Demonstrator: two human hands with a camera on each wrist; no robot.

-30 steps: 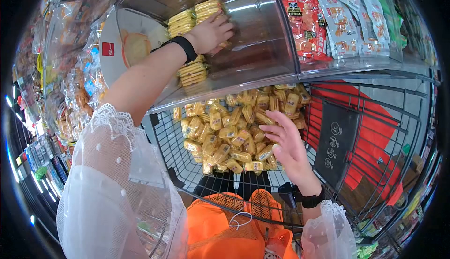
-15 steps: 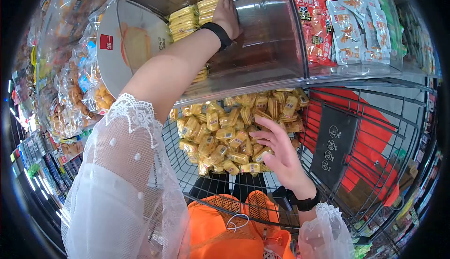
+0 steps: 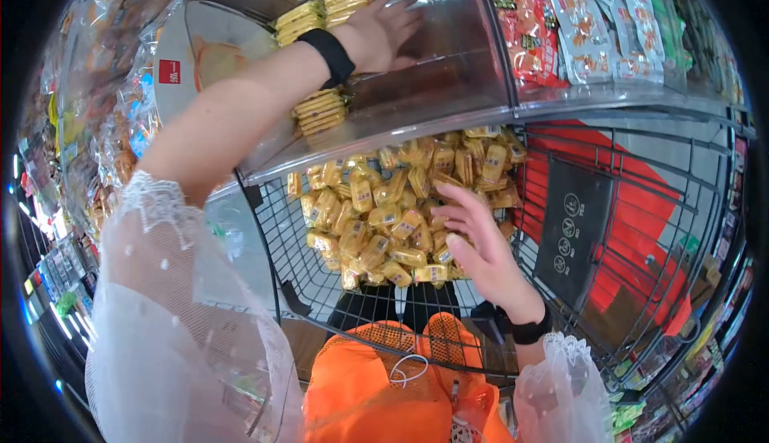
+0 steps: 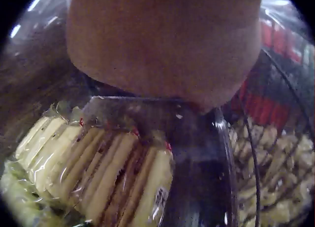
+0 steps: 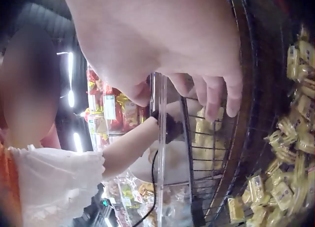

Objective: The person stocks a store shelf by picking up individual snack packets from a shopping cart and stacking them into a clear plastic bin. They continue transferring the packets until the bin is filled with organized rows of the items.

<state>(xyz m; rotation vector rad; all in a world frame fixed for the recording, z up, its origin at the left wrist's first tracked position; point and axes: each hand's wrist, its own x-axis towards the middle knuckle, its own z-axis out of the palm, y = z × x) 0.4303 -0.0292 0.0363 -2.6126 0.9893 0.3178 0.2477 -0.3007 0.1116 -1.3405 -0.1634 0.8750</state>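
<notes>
In the head view my left hand (image 3: 380,36) is inside the clear bin with its fingers spread, beside stacked yellow-wrapped packets (image 3: 346,1). More packets stand in a row (image 3: 320,112) nearer the bin's front, partly behind my wrist. The left wrist view has my hand (image 4: 162,45) above a row of wrapped packets (image 4: 103,168); its fingertips are hidden there. Over the heap of golden packets (image 3: 384,219) in the wire cart, my right hand (image 3: 485,255) holds nothing, its fingers loosely bent. The right wrist view also shows that hand (image 5: 167,40) with relaxed fingers.
The bin's clear front wall (image 3: 384,134) stands between the bin and the cart. Red bags (image 3: 525,30) and white pouches (image 3: 581,22) fill the compartment on the right. A black panel (image 3: 573,231) hangs at the cart's right side, and a round sign (image 3: 180,66) stands at the left.
My left hand went right and deeper along the stacks, then came slightly back towards me with its fingers spread to the right. My right hand stays over the heap.
</notes>
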